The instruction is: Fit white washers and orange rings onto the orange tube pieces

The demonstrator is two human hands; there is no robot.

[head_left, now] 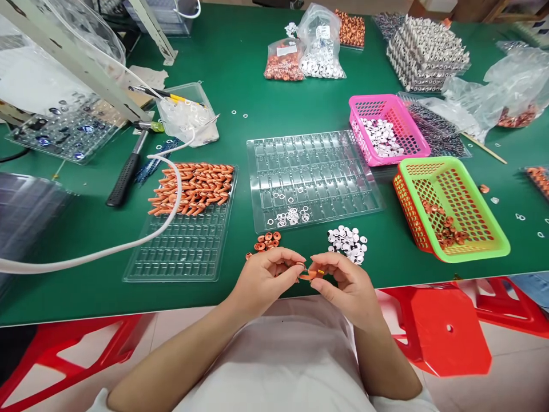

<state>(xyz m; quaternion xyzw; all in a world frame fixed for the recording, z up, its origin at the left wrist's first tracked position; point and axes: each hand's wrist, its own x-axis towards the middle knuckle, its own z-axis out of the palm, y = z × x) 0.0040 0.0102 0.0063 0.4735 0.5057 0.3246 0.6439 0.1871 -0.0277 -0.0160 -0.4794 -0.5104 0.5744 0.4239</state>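
Observation:
My left hand (265, 280) and my right hand (345, 283) meet at the near edge of the green table (240, 74), fingers pinched together on a small orange part (307, 274) held between them. Just beyond my left hand lies a small heap of orange rings (266, 241). Beyond my right hand lies a heap of white washers (347, 241). A clear plastic tray (313, 177) with a few white rings in its near pockets sits behind both heaps.
Another clear tray (184, 246) at the left carries several orange tubes (195, 187). A white hose (86, 257) and a hammer (126, 171) lie left. A pink basket (386, 129) and a green-orange basket (450, 209) stand right. Bags of parts sit at the back. Red stools (441, 326) stand below.

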